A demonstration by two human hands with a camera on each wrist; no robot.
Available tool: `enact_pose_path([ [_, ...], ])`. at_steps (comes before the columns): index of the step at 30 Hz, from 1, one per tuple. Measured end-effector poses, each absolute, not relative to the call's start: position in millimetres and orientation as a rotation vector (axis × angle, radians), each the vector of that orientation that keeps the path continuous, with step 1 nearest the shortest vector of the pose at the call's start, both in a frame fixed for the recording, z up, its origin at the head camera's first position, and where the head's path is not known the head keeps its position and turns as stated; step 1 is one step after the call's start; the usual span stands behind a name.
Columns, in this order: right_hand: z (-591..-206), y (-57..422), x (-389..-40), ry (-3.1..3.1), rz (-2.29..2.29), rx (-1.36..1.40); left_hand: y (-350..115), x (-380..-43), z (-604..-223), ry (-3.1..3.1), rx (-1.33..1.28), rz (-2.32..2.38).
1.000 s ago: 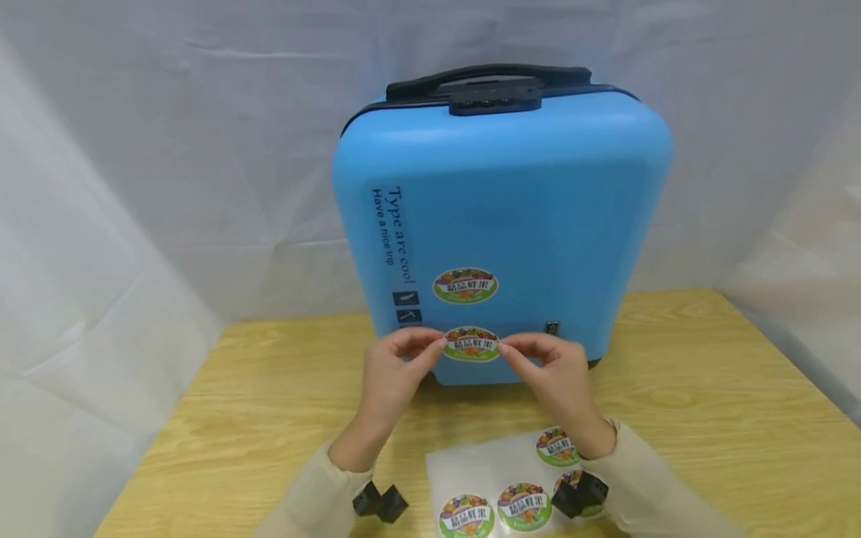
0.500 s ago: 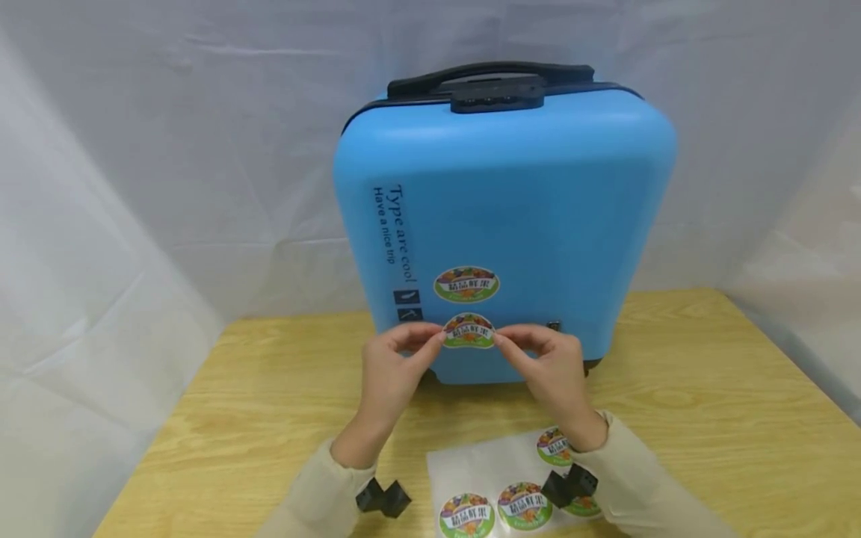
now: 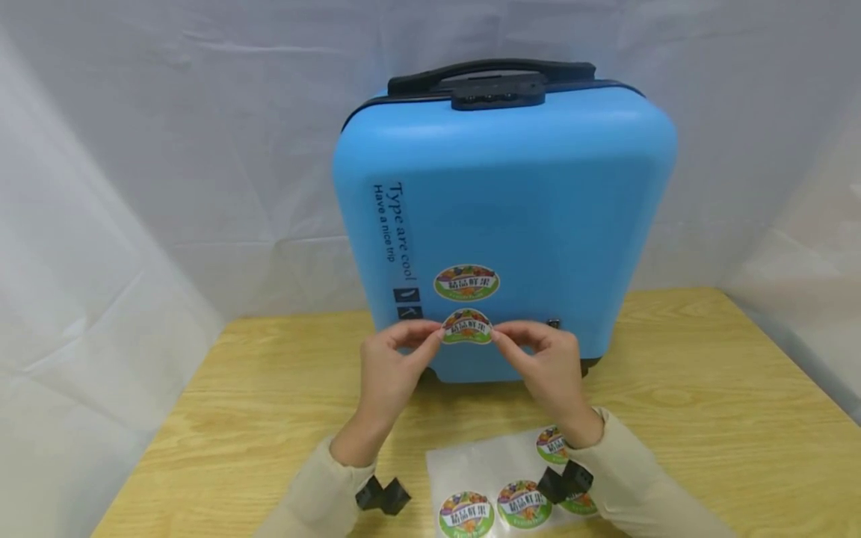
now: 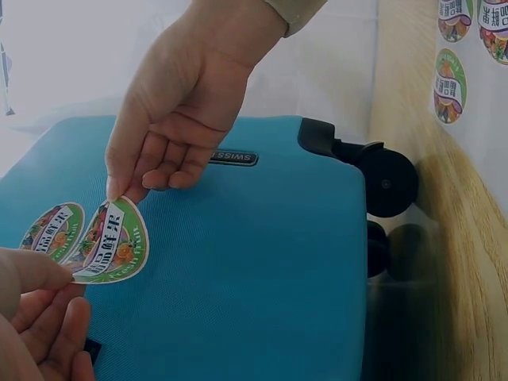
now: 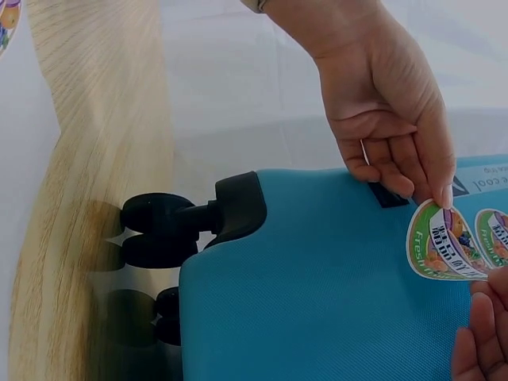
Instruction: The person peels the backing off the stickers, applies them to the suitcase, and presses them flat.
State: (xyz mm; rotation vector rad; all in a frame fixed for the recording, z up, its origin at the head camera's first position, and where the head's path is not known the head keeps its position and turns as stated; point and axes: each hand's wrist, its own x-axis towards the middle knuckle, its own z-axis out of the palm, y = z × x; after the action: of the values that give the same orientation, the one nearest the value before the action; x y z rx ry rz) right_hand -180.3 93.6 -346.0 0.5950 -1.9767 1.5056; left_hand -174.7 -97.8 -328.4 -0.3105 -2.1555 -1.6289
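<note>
An oval fruit sticker (image 3: 467, 327) is stretched between both hands in front of the blue suitcase (image 3: 531, 217). My left hand (image 3: 397, 362) pinches its left end between thumb and forefinger. At the other end, my right hand (image 3: 545, 366) pinches it the same way. The sticker bows upward in the middle, a curve also plain in the left wrist view. Just above it, a second oval sticker (image 3: 467, 282) lies flat on the suitcase front. In the right wrist view the held sticker (image 5: 444, 244) overlaps the suitcase surface beside the stuck one.
A white backing sheet (image 3: 464, 467) with several more oval stickers lies on the wooden table (image 3: 222, 433), partly under the right wrist. The suitcase stands upright on black wheels (image 5: 159, 230), its black handle (image 3: 491, 69) on top. White cloth (image 3: 168, 149) hangs behind and at the sides.
Both hands have moved slightly up and closer together with the sticker, bringing it nearer the stuck one. Flat a second ago, the held sticker is now bowed.
</note>
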Motion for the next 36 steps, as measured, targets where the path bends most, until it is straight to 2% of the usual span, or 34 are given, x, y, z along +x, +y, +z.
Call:
enact_pose_path([
  [7,-344,92,-180,-1.983,1.509,0.573,-98,-176,-328,-2.135,-0.324,-1.612],
  [17,-318,85,-163,-1.994,1.454,0.569,-97,-176,-326,-2.125,-0.331,-1.59],
  [25,-342,90,-180,-1.978,1.473,0.569,-98,-176,-327,-2.12,-0.324,-1.599],
  [36,-344,90,-181,-1.963,1.478,0.581,-98,-176,-327,-2.12,-0.321,-1.603],
])
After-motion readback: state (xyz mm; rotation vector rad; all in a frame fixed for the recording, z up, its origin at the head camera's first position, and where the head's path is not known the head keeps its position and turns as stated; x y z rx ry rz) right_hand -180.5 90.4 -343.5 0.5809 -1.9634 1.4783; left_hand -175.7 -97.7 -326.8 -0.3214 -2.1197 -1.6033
